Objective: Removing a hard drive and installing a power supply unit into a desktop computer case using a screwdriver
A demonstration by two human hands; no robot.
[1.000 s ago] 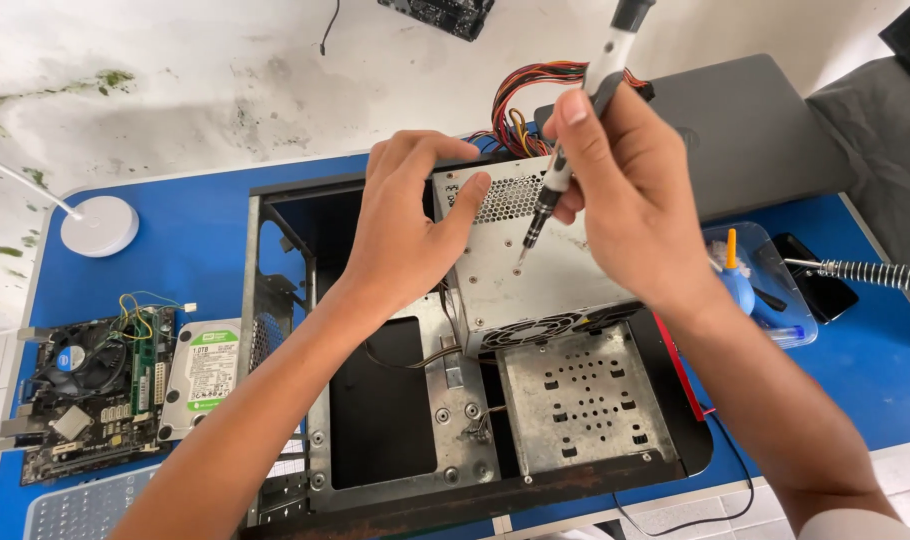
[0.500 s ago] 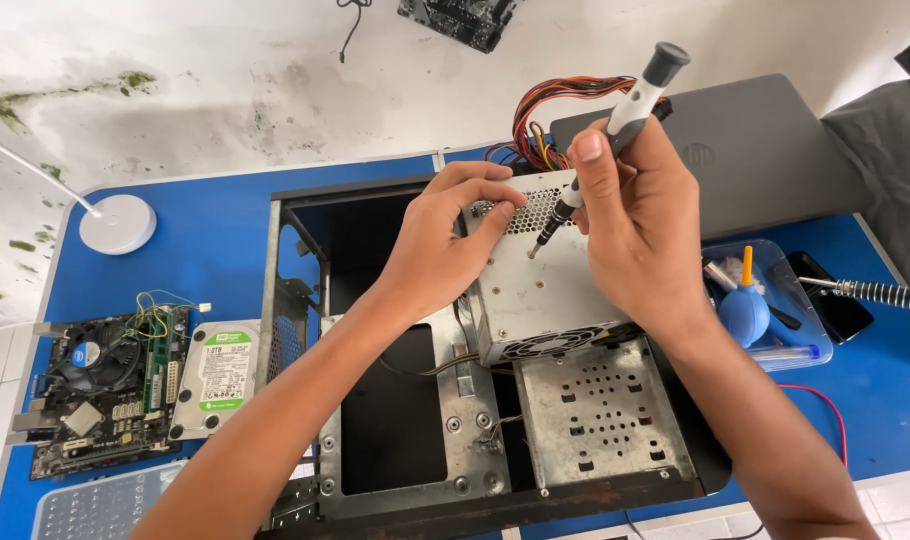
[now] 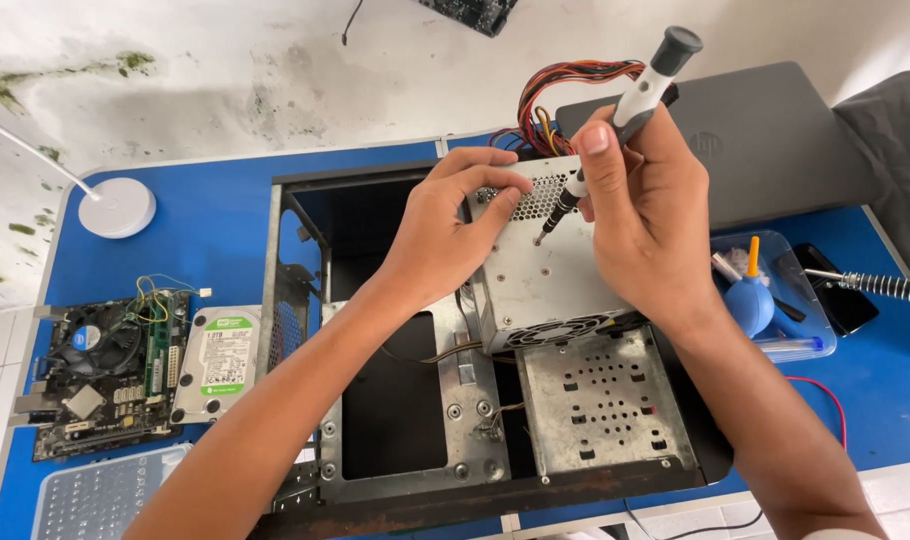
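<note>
Pinched between thumb and fingers, the grey-and-black precision screwdriver (image 3: 625, 105) is held by the right hand (image 3: 650, 215), its tip set against the perforated top face of the bare-metal box-shaped power supply unit (image 3: 550, 270). The left hand (image 3: 450, 235) is curled over the near left edge of the same unit, fingertips pressing on its mesh section, gripping it steady. Nearest the camera, both forearms reach in over the open black desktop computer case (image 3: 305, 300), which lies flat on the blue table (image 3: 215, 210). Inside the case, a perforated metal drive tray (image 3: 605, 405) sits at the front right, just before the power supply unit. To the left of the case, on the table, lie a silver hard drive with a green-and-white label (image 3: 218, 360) and, beside it, a black motherboard (image 3: 100, 375). To the right, a clear plastic tray (image 3: 810, 320) holds a blue rubber air blower (image 3: 750, 295). Farther back, a bundle of coloured wires (image 3: 555, 90) rises from the rear of the unit, beside a closed grey laptop (image 3: 765, 140). A white round lamp base (image 3: 117, 207) stands at the far left.
</note>
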